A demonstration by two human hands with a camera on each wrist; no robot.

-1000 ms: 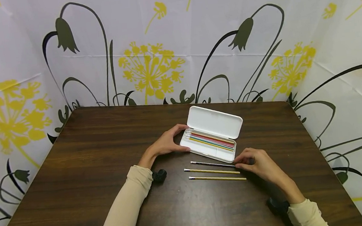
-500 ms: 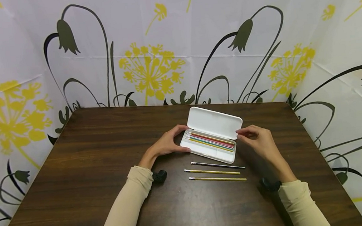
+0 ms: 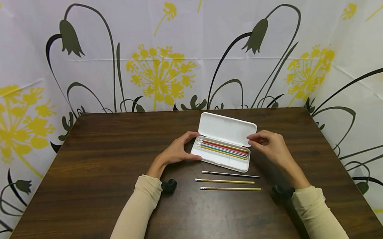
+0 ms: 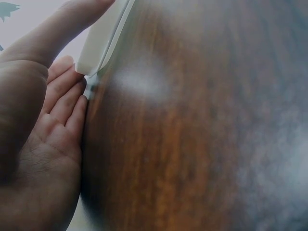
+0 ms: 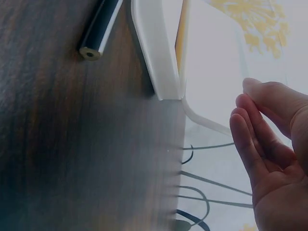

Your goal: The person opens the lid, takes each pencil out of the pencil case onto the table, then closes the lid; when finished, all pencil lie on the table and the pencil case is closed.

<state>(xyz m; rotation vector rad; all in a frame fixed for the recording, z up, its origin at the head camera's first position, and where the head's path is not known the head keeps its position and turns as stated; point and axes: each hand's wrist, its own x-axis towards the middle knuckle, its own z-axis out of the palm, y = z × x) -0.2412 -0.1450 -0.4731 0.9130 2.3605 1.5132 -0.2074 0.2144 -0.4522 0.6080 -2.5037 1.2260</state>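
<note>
A white pencil case (image 3: 223,159) lies open on the brown table (image 3: 97,173), with its lid (image 3: 228,127) tilted back and several coloured pencils (image 3: 224,149) inside. My left hand (image 3: 186,148) grips the case's left end, fingers behind and thumb in front; in the left wrist view the fingers (image 4: 67,103) press against the case (image 4: 103,43). My right hand (image 3: 254,141) hovers by the lid's right corner, holding nothing; in the right wrist view its straight fingers (image 5: 255,120) stand just apart from the lid's rim (image 5: 202,118). A black pencil (image 3: 230,174) (image 5: 98,33) and two yellow pencils (image 3: 224,180) (image 3: 230,188) lie in front of the case.
A flower-printed curtain (image 3: 159,61) closes in the table at the back and on both sides. Bare wood spreads to the left of the case and along the near edge.
My right hand has let go of the black pencil on the table and risen to the lid's right corner. The left hand and the case have stayed put.
</note>
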